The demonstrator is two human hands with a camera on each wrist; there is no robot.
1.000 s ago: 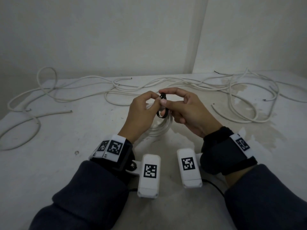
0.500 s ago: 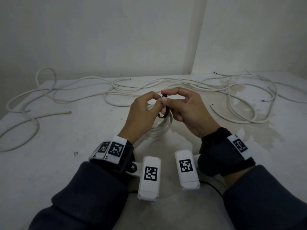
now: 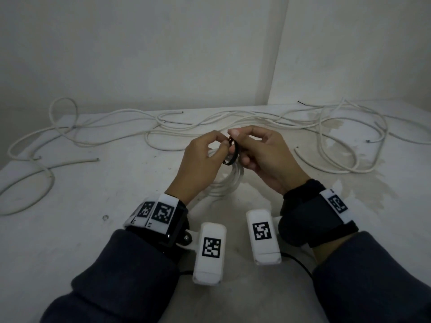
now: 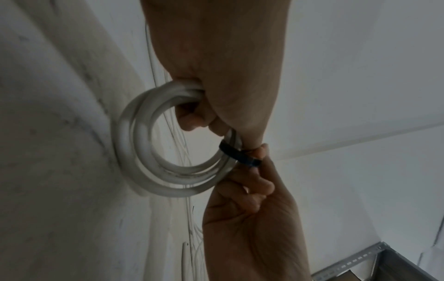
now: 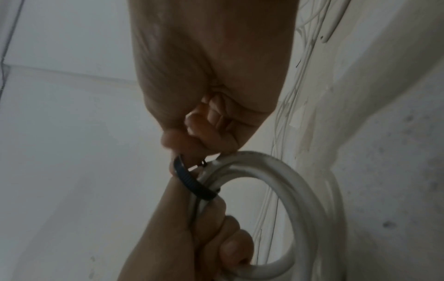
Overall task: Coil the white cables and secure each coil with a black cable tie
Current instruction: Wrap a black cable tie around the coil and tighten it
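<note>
A small coil of white cable (image 3: 225, 186) hangs between my hands above the white table (image 3: 93, 206). My left hand (image 3: 224, 142) grips the coil (image 4: 168, 167) with curled fingers, its thumb and forefinger up at the tie. A black cable tie (image 3: 234, 156) loops around the coil's strands. My right hand (image 3: 233, 134) pinches the black tie (image 5: 193, 180) at its top, the other fingers curled. In the right wrist view the ribbed tie band wraps the coil (image 5: 295, 190) just above the left hand's fingers (image 5: 230, 243). The tie's head is hidden by fingertips.
Several loose white cables (image 3: 163, 127) sprawl across the back of the table, with big loops at the left (image 3: 30, 173) and right (image 3: 349, 148). Walls stand close behind. A grey metal frame (image 4: 374, 260) shows low in the left wrist view.
Both hands stay together at the coil. The right fingers have shifted slightly on the tie and the loop sits a little lower; nothing has been let go.
</note>
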